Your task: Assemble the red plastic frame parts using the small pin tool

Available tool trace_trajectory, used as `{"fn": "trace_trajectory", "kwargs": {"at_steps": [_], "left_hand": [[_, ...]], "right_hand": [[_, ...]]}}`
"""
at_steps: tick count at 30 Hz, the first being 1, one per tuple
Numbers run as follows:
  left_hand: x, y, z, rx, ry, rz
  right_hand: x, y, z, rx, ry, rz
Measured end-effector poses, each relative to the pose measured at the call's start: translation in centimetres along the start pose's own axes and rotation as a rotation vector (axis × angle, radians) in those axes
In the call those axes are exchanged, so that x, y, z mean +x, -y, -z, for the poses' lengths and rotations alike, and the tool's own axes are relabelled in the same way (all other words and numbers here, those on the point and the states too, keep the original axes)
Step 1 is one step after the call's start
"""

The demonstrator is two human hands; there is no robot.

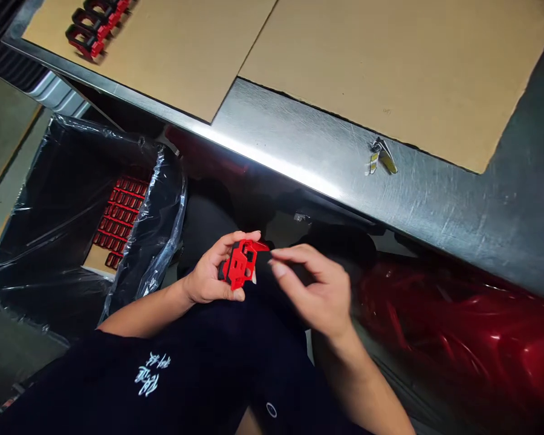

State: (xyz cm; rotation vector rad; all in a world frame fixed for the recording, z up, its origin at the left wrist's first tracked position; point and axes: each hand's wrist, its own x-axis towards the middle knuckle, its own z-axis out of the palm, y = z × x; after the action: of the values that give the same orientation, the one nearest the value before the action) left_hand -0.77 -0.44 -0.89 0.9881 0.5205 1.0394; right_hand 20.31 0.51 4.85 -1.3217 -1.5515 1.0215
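"Where's the piece?"

"A red plastic part (240, 263) with square cutouts sits low over the person's lap, gripped in the left hand (207, 272)."

"How is that hand set?"

"Closed on it. The fingers (236, 238) wrap over the top edge and the thumb (236, 295) presses along the bottom edge. The left forearm (140, 314) comes in from the lower left, nearly level."

"And the other hand?"

"The right hand (320, 293) comes in from the lower right, narrow, its fingers curled toward the part and their tips just beside its right end. I can't tell whether they touch it or pinch anything."

"What's around them?"

"To the left, a box lined with black plastic film (58, 199) holds rows of red parts (120, 220). To the right lies a heap of glossy red film (457, 320). Ahead, a steel table (299, 157) carries cardboard sheets (390, 66), with more red parts (95, 30) lined up on one sheet. A small scrap of tape (381, 157) clings to the steel."
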Motion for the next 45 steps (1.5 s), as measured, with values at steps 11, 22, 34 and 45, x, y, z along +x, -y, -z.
{"fn": "trace_trajectory", "kwargs": {"at_steps": [11, 22, 34, 45], "left_hand": [[0.4, -1.1, 0.8, 0.530, 0.052, -0.075], [0.6, -1.6, -0.4, 0.334, 0.054, 0.130], [1.9, -1.5, 0.3, 0.667, 0.051, -0.288], [2.3, -0.6, 0.1, 0.583, 0.129, -0.329]], "right_hand": [[-2.1, -1.6, 0.0, 0.084, 0.016, -0.216], [11.2, -5.7, 8.9, -0.907, -0.517, -0.232], [2.5, -2.8, 7.6, -0.559, -0.327, 0.335], [-2.9, 0.7, 2.4, -0.243, 0.095, 0.510]]}}
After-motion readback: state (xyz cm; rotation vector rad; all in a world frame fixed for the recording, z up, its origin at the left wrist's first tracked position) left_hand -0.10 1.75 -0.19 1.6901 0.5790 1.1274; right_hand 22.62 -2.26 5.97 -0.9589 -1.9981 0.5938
